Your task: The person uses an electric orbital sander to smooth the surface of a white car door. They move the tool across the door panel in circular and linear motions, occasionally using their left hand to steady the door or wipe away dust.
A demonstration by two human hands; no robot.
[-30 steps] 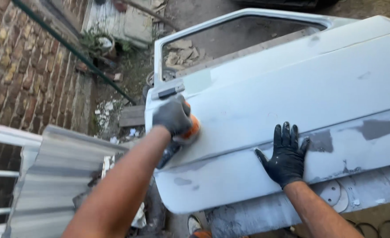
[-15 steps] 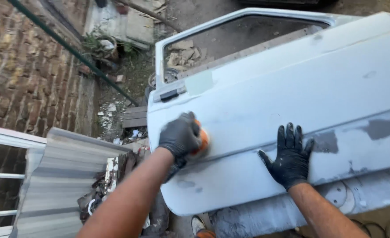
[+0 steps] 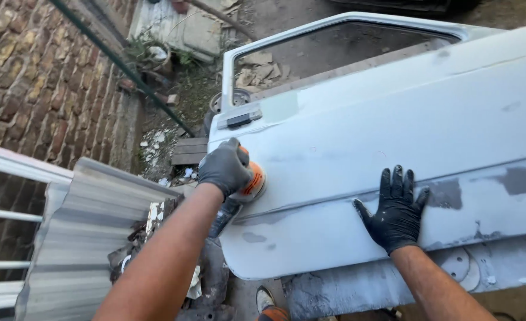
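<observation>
We see a large pale grey-white metal car door (image 3: 393,119) lying on its side across the view, its window frame at the top and its dark recessed handle near the left end. Our left hand (image 3: 226,168), in a dark grey glove, is curled closed over the top of a round orange and white power sander (image 3: 252,183), pressing it flat against the door skin just below the handle and close to the left edge; a dark part of the tool hangs down beneath the wrist. Our right hand (image 3: 396,209), in a black glove, lies open with fingers spread wide, palm flat on the lower half of the door, just under the long body crease, gripping nothing. It is well apart from the sander, with darker grey bare patches (image 3: 447,193) on the panel just beside it to the right. To the left stands a red brick wall (image 3: 31,89), with a sheet of corrugated grey metal (image 3: 78,238) leaning below it. Rubble and scraps litter the ground between the wall and the door.
</observation>
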